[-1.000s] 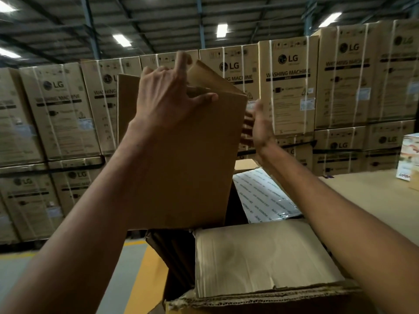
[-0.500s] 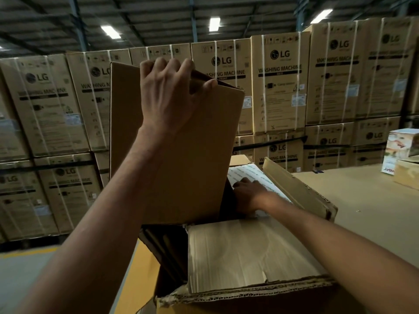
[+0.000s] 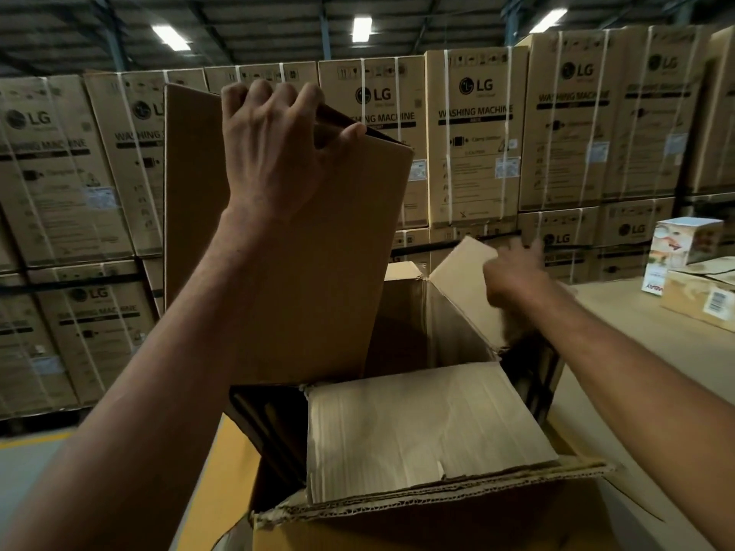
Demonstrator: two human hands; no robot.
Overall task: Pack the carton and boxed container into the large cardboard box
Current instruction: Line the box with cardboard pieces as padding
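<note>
Carton (image 3: 286,248): my left hand (image 3: 274,145) clamps its top edge, steadying descent into large cardboard box (image 3: 429,427). Right hand (image 3: 513,272), blurred, seemingly loose-fingered, pushes flap (image 3: 461,264) clear.

Dim warehouse, ceiling strip lights (image 3: 362,29) glaring, deep shadow inside the open box (image 3: 417,332), motion-blurred right hand (image 3: 513,272), wide-angle edge bending

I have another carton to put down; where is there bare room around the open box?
The table is bare between the large box's right flap and the small boxes at the far right. Inside the large box, the tall carton and near flap crowd the left.
</note>
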